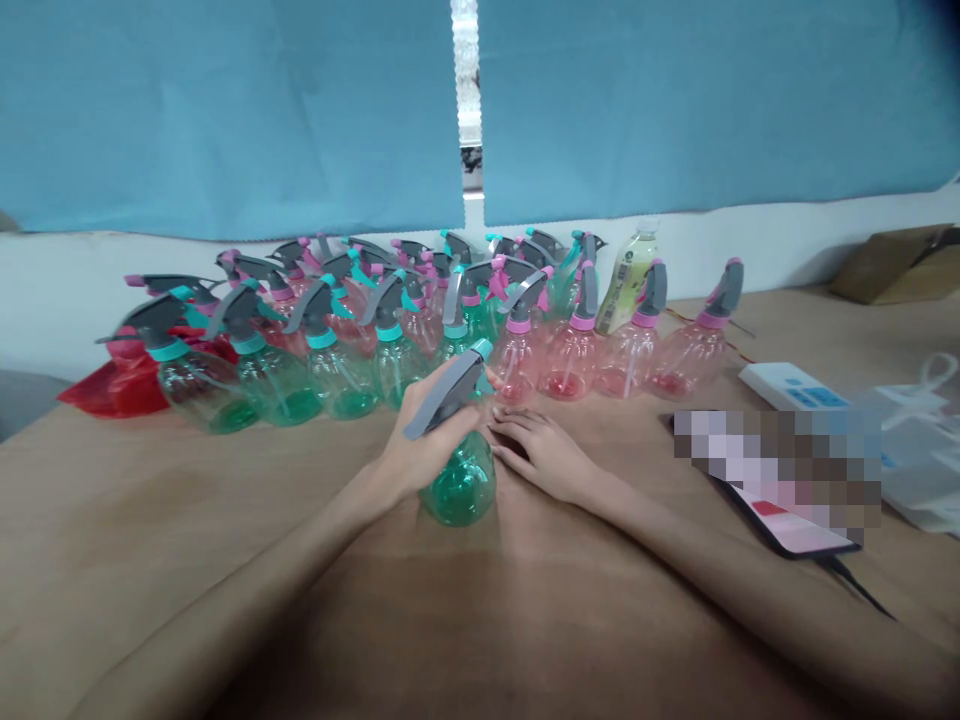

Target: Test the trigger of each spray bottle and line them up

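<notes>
My left hand (425,432) is wrapped round the neck of a green spray bottle (459,485) with a grey and teal spray head, in front of the rows. To its right my right hand (544,452) rests low over the table, fingers apart and holding nothing, its fingertips close to the green bottle. Behind my hands stand green spray bottles (343,375) on the left and pink spray bottles (574,360) on the right, with several more crowded behind them.
On the wooden table (150,500), a phone (772,490) with a cable lies at the right, beside a white box (795,385) and a clear plastic bag (922,450). A labelled bottle (628,280) and a brown box (896,265) stand behind. Red plastic (124,380) lies at the left.
</notes>
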`<action>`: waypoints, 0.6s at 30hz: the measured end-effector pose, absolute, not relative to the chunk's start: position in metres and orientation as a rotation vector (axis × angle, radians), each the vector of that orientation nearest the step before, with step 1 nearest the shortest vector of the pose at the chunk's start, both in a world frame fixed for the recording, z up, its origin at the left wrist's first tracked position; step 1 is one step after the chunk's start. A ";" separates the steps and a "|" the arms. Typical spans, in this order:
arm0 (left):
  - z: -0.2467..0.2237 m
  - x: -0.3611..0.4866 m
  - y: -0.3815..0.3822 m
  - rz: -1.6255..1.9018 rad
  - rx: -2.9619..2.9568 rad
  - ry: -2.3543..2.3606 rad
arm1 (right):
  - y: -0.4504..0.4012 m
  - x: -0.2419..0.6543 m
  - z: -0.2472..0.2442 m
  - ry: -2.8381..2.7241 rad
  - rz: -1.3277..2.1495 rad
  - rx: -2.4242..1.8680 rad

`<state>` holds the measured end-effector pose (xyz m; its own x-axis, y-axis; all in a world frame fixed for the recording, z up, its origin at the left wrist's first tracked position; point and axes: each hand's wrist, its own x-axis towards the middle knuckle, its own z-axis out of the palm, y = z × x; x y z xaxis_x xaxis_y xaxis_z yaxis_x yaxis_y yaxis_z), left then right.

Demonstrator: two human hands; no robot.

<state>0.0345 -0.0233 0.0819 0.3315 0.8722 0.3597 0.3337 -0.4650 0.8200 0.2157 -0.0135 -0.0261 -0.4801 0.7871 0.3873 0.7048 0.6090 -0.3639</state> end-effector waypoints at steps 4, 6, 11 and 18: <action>0.080 0.036 -0.024 1.109 1.918 1.038 | -0.013 0.216 -0.026 -2.320 0.207 -1.174; 0.079 0.036 -0.025 1.116 1.920 1.022 | -0.013 0.216 -0.026 -2.317 0.205 -1.171; 0.078 0.036 -0.025 1.137 1.923 1.018 | -0.013 0.216 -0.026 -2.318 0.197 -1.175; 0.078 0.037 -0.025 1.158 1.930 1.011 | -0.013 0.216 -0.027 -2.322 0.209 -1.178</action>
